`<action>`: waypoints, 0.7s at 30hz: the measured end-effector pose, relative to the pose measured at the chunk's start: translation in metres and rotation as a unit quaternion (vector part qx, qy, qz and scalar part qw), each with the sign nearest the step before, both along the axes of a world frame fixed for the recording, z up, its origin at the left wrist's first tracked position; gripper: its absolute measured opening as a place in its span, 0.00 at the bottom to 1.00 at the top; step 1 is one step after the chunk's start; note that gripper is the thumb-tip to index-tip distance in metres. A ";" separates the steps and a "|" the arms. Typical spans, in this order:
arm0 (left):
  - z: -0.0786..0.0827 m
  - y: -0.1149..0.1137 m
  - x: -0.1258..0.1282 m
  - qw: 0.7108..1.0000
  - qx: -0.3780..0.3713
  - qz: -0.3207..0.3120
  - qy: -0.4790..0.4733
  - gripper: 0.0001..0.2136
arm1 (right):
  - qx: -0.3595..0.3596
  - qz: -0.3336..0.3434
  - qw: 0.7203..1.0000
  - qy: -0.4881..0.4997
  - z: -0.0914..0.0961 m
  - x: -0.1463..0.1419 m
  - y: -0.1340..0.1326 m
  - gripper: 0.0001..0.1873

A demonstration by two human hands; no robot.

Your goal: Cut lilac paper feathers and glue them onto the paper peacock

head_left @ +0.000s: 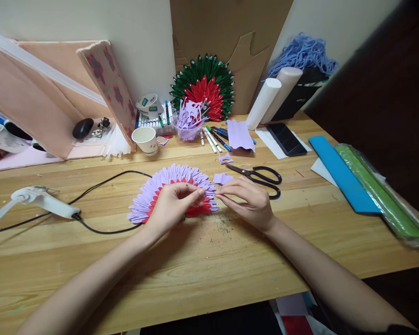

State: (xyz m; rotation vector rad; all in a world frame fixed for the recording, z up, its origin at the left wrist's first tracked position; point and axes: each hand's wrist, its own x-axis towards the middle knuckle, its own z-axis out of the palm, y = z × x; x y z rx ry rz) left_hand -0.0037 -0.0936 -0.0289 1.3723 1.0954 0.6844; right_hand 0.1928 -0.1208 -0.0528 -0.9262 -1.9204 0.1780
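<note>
A fan-shaped paper craft point(172, 175), with layered purple petals outside and red ones inside, lies on the wooden table. My left hand point(172, 200) is over its front part, thumb and fingers pinched together; whatever is between them is too small to make out. Just right of the craft, my right hand point(249, 200) also pinches with thumb and fingertips, and its content cannot be made out either. The two hands' fingertips are close but apart. Black-handled scissors point(256, 174) lie behind my right hand, and a small purple paper piece point(223, 178) is beside them.
At left lies a white glue gun point(50, 202) with a black cord. Behind are a paper cup point(145, 141), a tub of purple scraps point(189, 128), markers point(211, 139) and a green-red fan point(204, 88). A phone point(287, 139), blue paper point(345, 174) and a green roll point(380, 190) are at right.
</note>
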 end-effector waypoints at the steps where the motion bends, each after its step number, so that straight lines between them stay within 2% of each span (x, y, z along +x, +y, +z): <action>1: 0.000 0.000 0.000 1.000 0.005 0.003 -0.002 0.12 | 0.000 -0.001 1.000 0.001 0.000 0.000 0.000 0.08; 12: -0.001 0.004 -0.001 0.999 0.024 0.025 0.008 0.13 | -0.043 -0.007 0.998 0.036 -0.004 -0.002 -0.001 0.06; 21: 0.002 0.007 -0.003 0.999 0.016 0.032 0.001 0.13 | -0.133 -0.019 0.986 0.096 -0.002 -0.005 -0.002 0.03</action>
